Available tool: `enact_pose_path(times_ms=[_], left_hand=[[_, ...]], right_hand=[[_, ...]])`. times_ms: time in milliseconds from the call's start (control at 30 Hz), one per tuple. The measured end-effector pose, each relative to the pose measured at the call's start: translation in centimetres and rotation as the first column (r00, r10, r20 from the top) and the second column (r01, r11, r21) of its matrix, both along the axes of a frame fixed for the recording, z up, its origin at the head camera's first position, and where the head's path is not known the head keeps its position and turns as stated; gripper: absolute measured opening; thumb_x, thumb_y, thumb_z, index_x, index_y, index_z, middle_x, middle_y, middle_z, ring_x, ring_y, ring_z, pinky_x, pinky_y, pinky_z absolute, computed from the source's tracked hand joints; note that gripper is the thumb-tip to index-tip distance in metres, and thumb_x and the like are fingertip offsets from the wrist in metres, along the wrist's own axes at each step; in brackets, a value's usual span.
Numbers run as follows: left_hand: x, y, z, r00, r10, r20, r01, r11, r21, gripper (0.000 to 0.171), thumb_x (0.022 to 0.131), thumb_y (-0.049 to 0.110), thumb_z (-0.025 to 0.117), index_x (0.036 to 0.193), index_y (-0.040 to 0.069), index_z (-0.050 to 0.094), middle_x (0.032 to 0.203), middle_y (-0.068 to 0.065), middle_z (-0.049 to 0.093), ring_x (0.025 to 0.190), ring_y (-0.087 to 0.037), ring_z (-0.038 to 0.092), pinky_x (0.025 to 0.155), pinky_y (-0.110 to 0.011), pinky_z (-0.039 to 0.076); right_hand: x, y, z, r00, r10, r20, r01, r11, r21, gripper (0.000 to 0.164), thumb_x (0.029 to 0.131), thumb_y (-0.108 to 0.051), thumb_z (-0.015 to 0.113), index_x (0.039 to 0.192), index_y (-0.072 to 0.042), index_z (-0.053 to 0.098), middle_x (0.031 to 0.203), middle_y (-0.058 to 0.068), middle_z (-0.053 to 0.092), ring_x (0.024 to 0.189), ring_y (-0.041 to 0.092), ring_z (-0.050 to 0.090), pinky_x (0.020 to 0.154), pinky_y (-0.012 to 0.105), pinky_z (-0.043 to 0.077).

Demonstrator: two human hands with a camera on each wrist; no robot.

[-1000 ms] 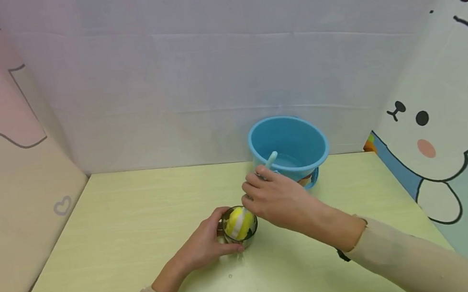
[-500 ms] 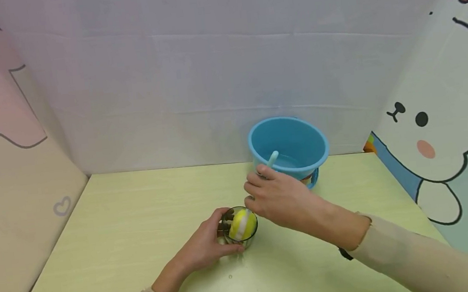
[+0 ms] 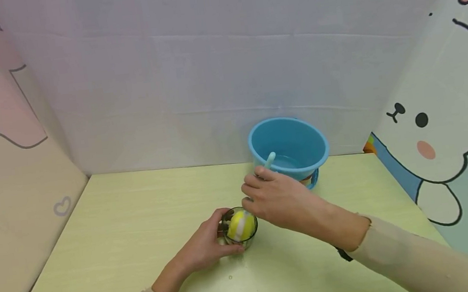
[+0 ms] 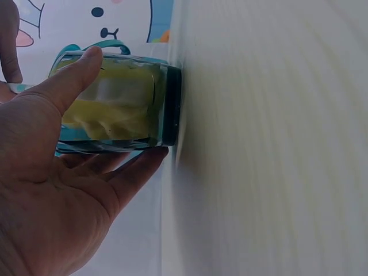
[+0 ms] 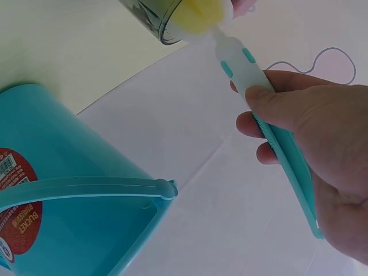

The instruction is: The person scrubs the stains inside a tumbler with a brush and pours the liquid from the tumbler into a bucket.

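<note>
A clear drinking glass (image 4: 171, 109) stands upright on the table, held low around its sides by my left hand (image 3: 206, 243). In the left wrist view the thumb lies along one side of it and the fingers along the other. My right hand (image 3: 281, 201) grips the teal-and-white handle (image 5: 282, 152) of a sponge cup brush, which slants up and away from the glass. Its yellow-and-white sponge head (image 3: 240, 226) is inside the glass and fills much of it. In the head view, the right hand hides most of the handle except its tip.
A blue bucket (image 3: 276, 138) with a carrying handle (image 5: 86, 188) stands just behind the right hand, near the back wall. The pale yellow table (image 3: 149, 204) extends to the left and front. Cloth walls with cartoon prints enclose the back and sides. A small drop lies in front of the glass.
The sponge head shifted right inside the glass, then slightly back left, as my right hand moved the brush slightly the same way. My left hand and the glass stayed in place.
</note>
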State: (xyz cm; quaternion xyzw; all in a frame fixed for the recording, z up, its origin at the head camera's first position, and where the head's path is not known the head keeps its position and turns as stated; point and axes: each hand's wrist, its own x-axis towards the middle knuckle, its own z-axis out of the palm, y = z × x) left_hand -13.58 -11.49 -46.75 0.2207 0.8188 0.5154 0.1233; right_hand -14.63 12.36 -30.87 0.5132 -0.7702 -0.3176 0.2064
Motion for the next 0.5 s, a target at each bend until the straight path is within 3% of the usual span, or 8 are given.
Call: enact_pose_path(times_ms=[500], left_hand=[[0.07,0.03,0.07,1.0,-0.007,-0.003,0.007,1.0,-0.02,0.084,0.087,0.031,0.092,0.153,0.015,0.042,0.14,-0.001,0.06,0.125,-0.021,0.063,0.107,-0.045,0.051]], right_hand=[[-0.21,-0.26,-0.11,0.999,-0.027,-0.036,0.027,1.0,-0.001,0.034,0.084,-0.042,0.091,0.107,-0.023,0.074,0.108,0.0,0.07,0.11,0.025,0.054,0.102,0.043,0.039]])
